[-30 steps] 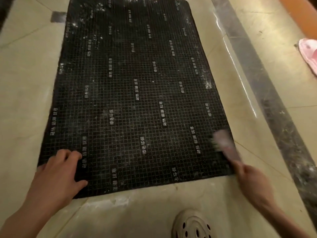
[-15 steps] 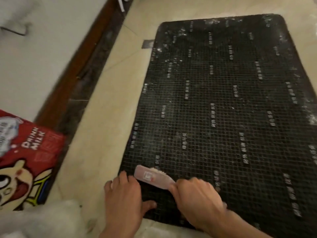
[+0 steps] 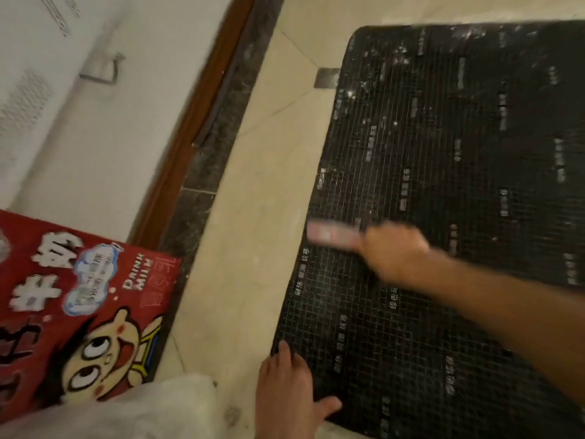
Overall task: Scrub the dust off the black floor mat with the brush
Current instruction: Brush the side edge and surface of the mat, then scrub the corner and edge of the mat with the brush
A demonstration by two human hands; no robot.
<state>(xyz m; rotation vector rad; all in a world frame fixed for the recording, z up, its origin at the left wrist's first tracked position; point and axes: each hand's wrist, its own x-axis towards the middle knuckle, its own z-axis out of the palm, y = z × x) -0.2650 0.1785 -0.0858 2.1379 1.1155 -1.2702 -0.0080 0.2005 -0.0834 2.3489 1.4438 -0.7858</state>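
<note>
The black floor mat (image 3: pixel 459 191) has a fine grid pattern and white printed characters, and fills the right side of the view on a beige tile floor. White dust specks gather near its far left corner. My right hand (image 3: pixel 392 251) grips the handle of a pale pink brush (image 3: pixel 329 232), blurred by motion, at the mat's left edge. My left hand (image 3: pixel 285 394) presses flat on the mat's near left corner, fingers spread.
A red milk carton box (image 3: pixel 72 308) with a cartoon face stands at the lower left beside a dark stone floor border (image 3: pixel 202 172) and a brown baseboard. White crumpled plastic (image 3: pixel 133 410) lies at the bottom, near my left hand. A white wall rises at the left.
The brush went from the mat's right edge across to its left edge, then farther up the mat, away from my left hand. The view swung left; my left hand stays on the corner.
</note>
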